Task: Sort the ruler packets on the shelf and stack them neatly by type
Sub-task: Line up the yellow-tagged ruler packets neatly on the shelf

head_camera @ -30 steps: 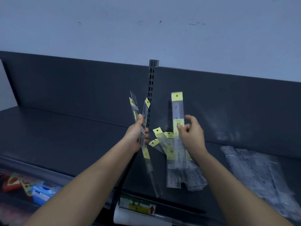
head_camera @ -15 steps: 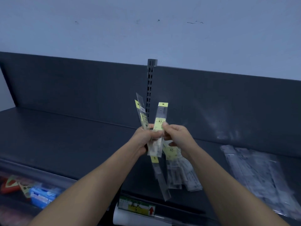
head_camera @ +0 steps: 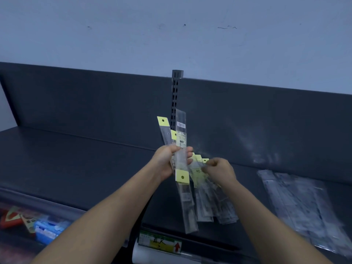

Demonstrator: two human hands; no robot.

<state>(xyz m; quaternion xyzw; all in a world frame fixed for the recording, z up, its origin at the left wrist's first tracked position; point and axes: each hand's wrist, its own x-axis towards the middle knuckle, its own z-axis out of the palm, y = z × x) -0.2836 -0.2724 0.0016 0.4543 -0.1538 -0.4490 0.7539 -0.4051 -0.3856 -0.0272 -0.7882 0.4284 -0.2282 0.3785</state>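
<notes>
Head view: your left hand (head_camera: 167, 161) grips the held packets (head_camera: 181, 130) upright. Just right, your right hand (head_camera: 219, 170) curls at the far ends of the shelf pile (head_camera: 205, 206), which lies near-to-far; its grasp is unclear.

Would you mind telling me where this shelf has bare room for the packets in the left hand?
The shelf is bare left of the left hand, back to the rear panel. A bare strip lies between the yellow-tagged pile and the clear packets. It is crowded under the right hand.
</notes>
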